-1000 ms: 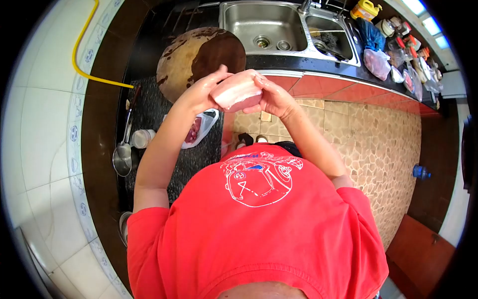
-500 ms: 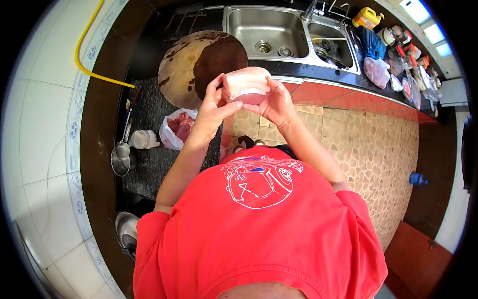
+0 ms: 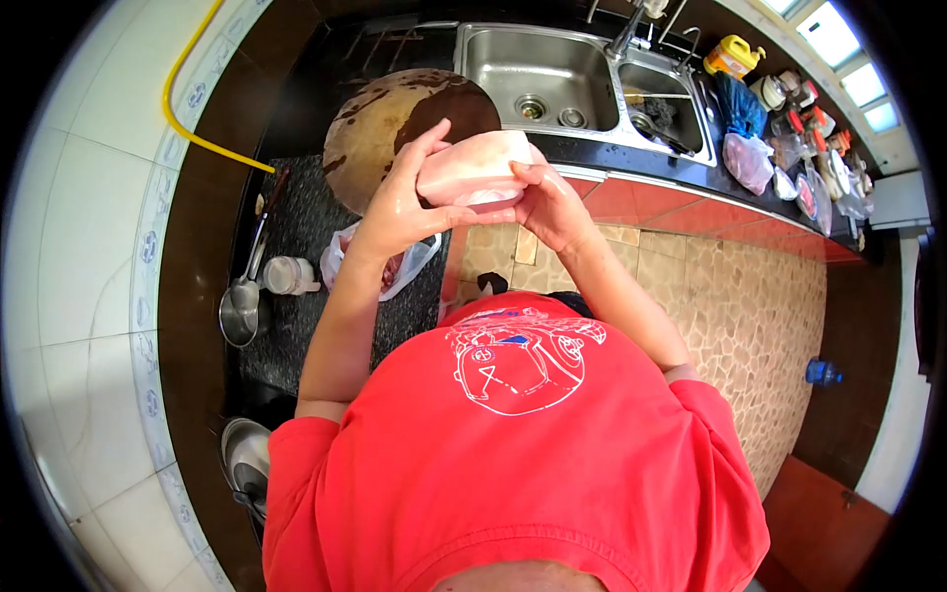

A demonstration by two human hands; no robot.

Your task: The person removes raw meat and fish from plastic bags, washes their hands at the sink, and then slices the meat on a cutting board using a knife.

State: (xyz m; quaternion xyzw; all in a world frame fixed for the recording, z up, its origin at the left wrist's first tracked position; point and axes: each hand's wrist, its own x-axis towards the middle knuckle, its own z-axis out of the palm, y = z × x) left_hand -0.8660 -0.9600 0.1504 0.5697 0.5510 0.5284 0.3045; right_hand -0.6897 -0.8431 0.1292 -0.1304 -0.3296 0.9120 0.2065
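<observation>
A thick, pale pink slab of pork [image 3: 469,168] with a whitish fat layer is held up in front of my chest. My left hand [image 3: 400,202] grips its left end, thumb underneath and fingers behind. At the other end, my right hand [image 3: 552,202] has its thumb pressed on the near face. Behind the meat lies a round wooden chopping board [image 3: 370,128], partly dark and wet. Under my left forearm, a white plastic bag [image 3: 422,261] holds red meat, mostly hidden by the arm.
A steel double sink [image 3: 538,74] is set in the black counter ahead. Left of me are a ladle [image 3: 240,311], a jar [image 3: 286,275] and a pan [image 3: 247,454]. A yellow jug [image 3: 733,56], a blue bag [image 3: 740,107] and several jars stand at the right.
My hands have turned the pork, so its left end sits lower and further left. My left hand has shifted left with spread fingers. The view has tilted slightly.
</observation>
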